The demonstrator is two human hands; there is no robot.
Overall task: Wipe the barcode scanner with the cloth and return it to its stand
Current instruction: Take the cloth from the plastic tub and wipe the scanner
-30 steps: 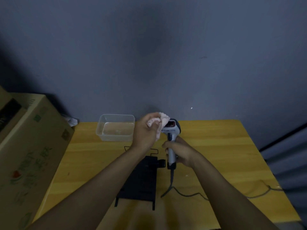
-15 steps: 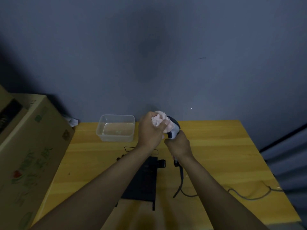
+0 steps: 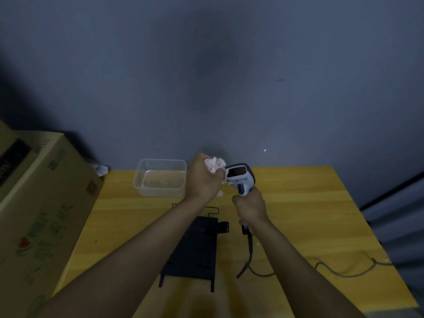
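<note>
My right hand (image 3: 250, 205) grips the handle of a grey and dark barcode scanner (image 3: 240, 176), held upright above the table with its dark window facing me. My left hand (image 3: 203, 180) is closed on a crumpled pink cloth (image 3: 214, 165), which touches the left edge of the scanner's head. The scanner's cable (image 3: 250, 249) hangs from under my right hand and trails right across the table. A black stand (image 3: 195, 251) with wire legs lies flat on the yellow wooden table (image 3: 309, 214), below my left forearm.
A clear plastic container (image 3: 160, 177) stands at the back left of the table. A large cardboard box (image 3: 39, 203) rises along the left side. A grey wall lies behind, and the table's right edge drops off near dark furniture.
The cloth has slid off the top of the scanner's head to its left side, so the window shows again. My right hand holds the scanner slightly further right.
</note>
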